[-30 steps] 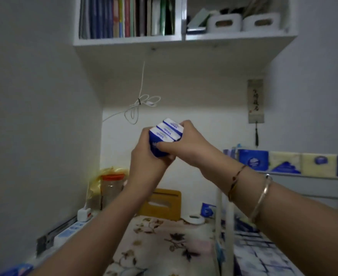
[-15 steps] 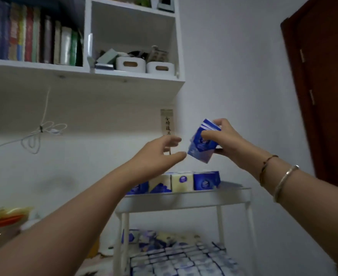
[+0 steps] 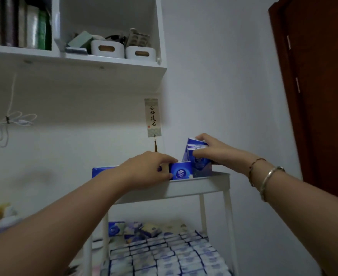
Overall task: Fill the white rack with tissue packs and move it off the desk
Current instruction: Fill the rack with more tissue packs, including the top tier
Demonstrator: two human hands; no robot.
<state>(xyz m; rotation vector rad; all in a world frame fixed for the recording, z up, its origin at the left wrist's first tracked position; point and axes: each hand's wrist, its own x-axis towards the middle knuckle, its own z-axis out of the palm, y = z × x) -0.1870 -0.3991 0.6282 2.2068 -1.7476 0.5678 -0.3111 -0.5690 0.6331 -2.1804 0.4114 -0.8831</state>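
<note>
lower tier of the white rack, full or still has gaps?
Close to full. The lower tier shows tissue packs in tight rows across nearly all its visible floor; its front edge is cut off, so gaps there cannot be ruled out.

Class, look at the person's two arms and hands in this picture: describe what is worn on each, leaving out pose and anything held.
Both forearms are bare, with no sleeves or gloves in view. The left hand and its wrist carry nothing. The right hand has no visible rings; its wrist wears two pieces: a thin dark cord bracelet nearer the hand, and a plain silver-coloured metal bangle just behind it.
</note>
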